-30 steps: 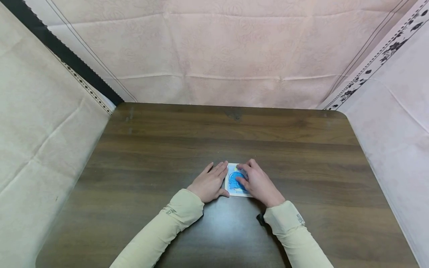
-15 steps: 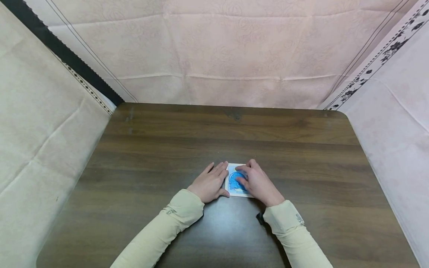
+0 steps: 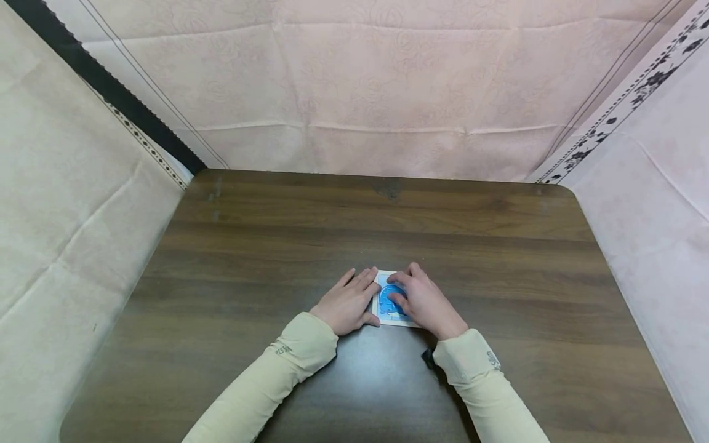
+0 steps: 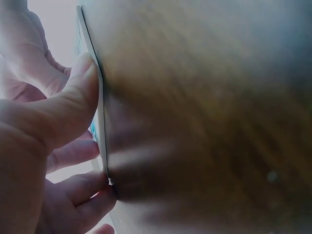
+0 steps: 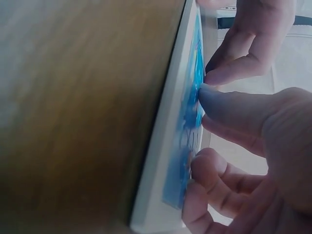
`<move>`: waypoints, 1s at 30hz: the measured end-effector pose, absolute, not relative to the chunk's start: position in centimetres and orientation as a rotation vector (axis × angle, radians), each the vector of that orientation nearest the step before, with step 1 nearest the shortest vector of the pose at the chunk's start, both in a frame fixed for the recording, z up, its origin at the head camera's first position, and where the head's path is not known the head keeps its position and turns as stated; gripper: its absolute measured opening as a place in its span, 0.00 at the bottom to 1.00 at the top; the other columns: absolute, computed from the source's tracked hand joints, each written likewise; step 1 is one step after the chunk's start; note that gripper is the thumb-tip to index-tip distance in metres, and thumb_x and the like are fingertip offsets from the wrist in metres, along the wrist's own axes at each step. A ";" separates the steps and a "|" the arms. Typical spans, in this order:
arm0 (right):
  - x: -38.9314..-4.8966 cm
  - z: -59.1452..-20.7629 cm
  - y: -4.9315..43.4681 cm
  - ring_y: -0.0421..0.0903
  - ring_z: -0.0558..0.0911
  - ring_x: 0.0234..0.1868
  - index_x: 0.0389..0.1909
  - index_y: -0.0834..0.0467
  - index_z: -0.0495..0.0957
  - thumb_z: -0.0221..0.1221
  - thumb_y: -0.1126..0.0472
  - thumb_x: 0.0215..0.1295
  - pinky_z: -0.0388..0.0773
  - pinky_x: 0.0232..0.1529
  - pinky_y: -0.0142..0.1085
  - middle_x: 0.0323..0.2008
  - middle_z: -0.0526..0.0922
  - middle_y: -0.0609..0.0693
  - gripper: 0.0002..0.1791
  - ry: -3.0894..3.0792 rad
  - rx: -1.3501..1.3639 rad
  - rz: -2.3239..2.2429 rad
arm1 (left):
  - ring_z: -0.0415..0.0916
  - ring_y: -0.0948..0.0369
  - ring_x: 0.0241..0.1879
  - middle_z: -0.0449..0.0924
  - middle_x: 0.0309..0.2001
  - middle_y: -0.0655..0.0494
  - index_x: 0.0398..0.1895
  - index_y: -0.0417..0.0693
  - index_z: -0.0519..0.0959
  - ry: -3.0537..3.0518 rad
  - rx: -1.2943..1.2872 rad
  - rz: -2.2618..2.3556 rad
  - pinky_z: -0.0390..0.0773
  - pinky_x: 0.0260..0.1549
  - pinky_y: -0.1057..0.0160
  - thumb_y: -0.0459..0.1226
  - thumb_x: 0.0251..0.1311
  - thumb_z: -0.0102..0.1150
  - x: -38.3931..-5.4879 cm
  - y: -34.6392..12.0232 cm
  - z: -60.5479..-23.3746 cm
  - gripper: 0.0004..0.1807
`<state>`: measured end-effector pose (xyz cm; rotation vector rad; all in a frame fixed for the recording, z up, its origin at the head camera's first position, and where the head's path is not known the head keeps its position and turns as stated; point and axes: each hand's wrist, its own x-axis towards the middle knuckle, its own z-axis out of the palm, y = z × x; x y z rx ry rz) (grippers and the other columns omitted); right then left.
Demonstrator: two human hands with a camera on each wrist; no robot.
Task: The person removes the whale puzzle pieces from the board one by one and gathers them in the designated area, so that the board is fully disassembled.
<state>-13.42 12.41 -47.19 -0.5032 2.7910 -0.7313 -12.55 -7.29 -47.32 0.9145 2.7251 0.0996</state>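
When viewing from the head camera, locate the white-bordered picture board (image 3: 394, 317) flat on the wood-grain tabletop (image 3: 277, 234), roughly midway across its width and between both hands. On its printed face, note a round blue motif (image 3: 385, 301), partly covered. For the left hand (image 3: 344, 304), read as laid along the board's left edge, with fingers extended, thumb set apart and thumb tip against the edge. For the right hand (image 3: 433, 306), read as arched over the board's right part, with fingers bent and with thumb and index fingertips apart. In the right wrist view, observe thumb contact with the blue print; cannot tell whether pinching anything or only pressing. Beyond the tabletop, find pale patterned cloth (image 3: 376, 80); on both forearms, pale sleeves (image 3: 277, 369).
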 end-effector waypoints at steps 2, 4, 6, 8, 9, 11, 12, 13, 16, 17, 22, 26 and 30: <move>-13.5 -47.2 12.4 0.47 0.74 0.38 0.55 0.56 0.80 0.65 0.53 0.63 0.79 0.47 0.42 0.43 0.72 0.52 0.22 2.790 -0.504 -0.729 | 0.47 0.54 0.74 0.49 0.76 0.46 0.68 0.48 0.66 2.726 0.919 0.101 0.44 0.72 0.49 0.63 0.60 0.53 -12.6 -7.3 -47.3 0.40; -13.5 -47.2 12.3 0.48 0.75 0.39 0.54 0.57 0.80 0.65 0.52 0.63 0.79 0.48 0.44 0.43 0.72 0.52 0.21 2.792 -0.512 -0.726 | 0.48 0.54 0.74 0.49 0.76 0.46 0.68 0.49 0.66 2.728 0.928 0.103 0.45 0.72 0.50 0.63 0.60 0.53 -12.6 -7.3 -47.3 0.40; -13.6 -47.2 12.3 0.48 0.75 0.39 0.53 0.57 0.80 0.65 0.52 0.63 0.79 0.49 0.44 0.44 0.73 0.52 0.20 2.793 -0.522 -0.722 | 0.48 0.54 0.74 0.50 0.76 0.45 0.68 0.49 0.67 2.728 0.940 0.102 0.45 0.72 0.50 0.63 0.60 0.53 -12.6 -7.3 -47.4 0.39; -13.6 -47.2 12.3 0.48 0.76 0.39 0.53 0.57 0.80 0.65 0.52 0.63 0.79 0.49 0.45 0.44 0.73 0.52 0.20 2.792 -0.528 -0.719 | 0.48 0.53 0.74 0.50 0.75 0.44 0.68 0.49 0.67 2.726 0.948 0.104 0.45 0.72 0.50 0.62 0.60 0.53 -12.6 -7.3 -47.4 0.39; -13.6 -47.2 12.2 0.48 0.76 0.39 0.53 0.57 0.80 0.65 0.52 0.64 0.79 0.49 0.45 0.44 0.73 0.52 0.19 2.790 -0.530 -0.718 | 0.48 0.53 0.74 0.50 0.75 0.44 0.68 0.49 0.67 2.725 0.952 0.101 0.45 0.72 0.50 0.62 0.61 0.53 -12.6 -7.3 -47.4 0.38; -13.7 -47.2 12.2 0.48 0.75 0.40 0.52 0.57 0.79 0.64 0.53 0.64 0.79 0.49 0.45 0.43 0.73 0.52 0.19 2.782 -0.527 -0.727 | 0.48 0.53 0.74 0.50 0.75 0.44 0.68 0.49 0.67 2.722 0.959 0.100 0.45 0.72 0.50 0.62 0.61 0.53 -12.6 -7.3 -47.4 0.38; -13.8 -47.2 12.2 0.48 0.75 0.40 0.52 0.57 0.79 0.64 0.53 0.64 0.79 0.50 0.46 0.43 0.74 0.52 0.18 2.778 -0.525 -0.733 | 0.48 0.53 0.74 0.50 0.75 0.43 0.67 0.49 0.67 2.721 0.962 0.100 0.45 0.72 0.50 0.62 0.61 0.53 -12.7 -7.3 -47.4 0.38; -13.8 -47.3 12.2 0.48 0.75 0.40 0.51 0.57 0.79 0.64 0.53 0.64 0.79 0.50 0.46 0.43 0.74 0.52 0.18 2.775 -0.525 -0.740 | 0.48 0.52 0.74 0.50 0.75 0.43 0.67 0.49 0.67 2.719 0.966 0.099 0.45 0.72 0.50 0.62 0.61 0.53 -12.7 -7.3 -47.3 0.38; -14.0 -47.3 12.2 0.48 0.76 0.39 0.50 0.57 0.79 0.64 0.54 0.64 0.79 0.50 0.47 0.43 0.74 0.52 0.16 2.767 -0.532 -0.761 | 0.47 0.51 0.74 0.50 0.75 0.42 0.67 0.49 0.67 2.709 0.976 0.095 0.44 0.72 0.51 0.61 0.62 0.53 -12.7 -7.3 -47.3 0.37; -14.1 -47.3 12.2 0.48 0.76 0.39 0.49 0.56 0.79 0.64 0.54 0.64 0.79 0.50 0.47 0.43 0.74 0.52 0.16 2.766 -0.533 -0.765 | 0.47 0.51 0.74 0.50 0.75 0.42 0.67 0.49 0.67 2.706 0.979 0.092 0.44 0.72 0.51 0.61 0.62 0.53 -12.8 -7.3 -47.2 0.37; -14.2 -47.3 12.2 0.48 0.77 0.38 0.50 0.56 0.79 0.65 0.55 0.64 0.79 0.51 0.47 0.43 0.74 0.52 0.17 2.753 -0.525 -0.789 | 0.46 0.51 0.74 0.49 0.75 0.42 0.66 0.50 0.68 2.692 0.978 0.096 0.44 0.72 0.51 0.60 0.62 0.54 -12.8 -7.3 -47.1 0.35; -14.2 -47.3 12.0 0.48 0.76 0.38 0.52 0.56 0.79 0.64 0.56 0.64 0.78 0.51 0.50 0.43 0.74 0.52 0.17 2.749 -0.516 -0.810 | 0.47 0.51 0.74 0.49 0.75 0.41 0.66 0.51 0.69 2.692 0.986 0.089 0.44 0.72 0.52 0.60 0.63 0.53 -12.9 -7.3 -47.0 0.34; -14.0 -47.4 11.9 0.48 0.76 0.38 0.54 0.56 0.79 0.64 0.56 0.64 0.76 0.51 0.52 0.43 0.74 0.52 0.18 2.759 -0.499 -0.792 | 0.47 0.50 0.74 0.50 0.75 0.41 0.66 0.51 0.68 2.693 0.998 0.079 0.45 0.72 0.52 0.60 0.63 0.53 -12.8 -7.3 -47.1 0.34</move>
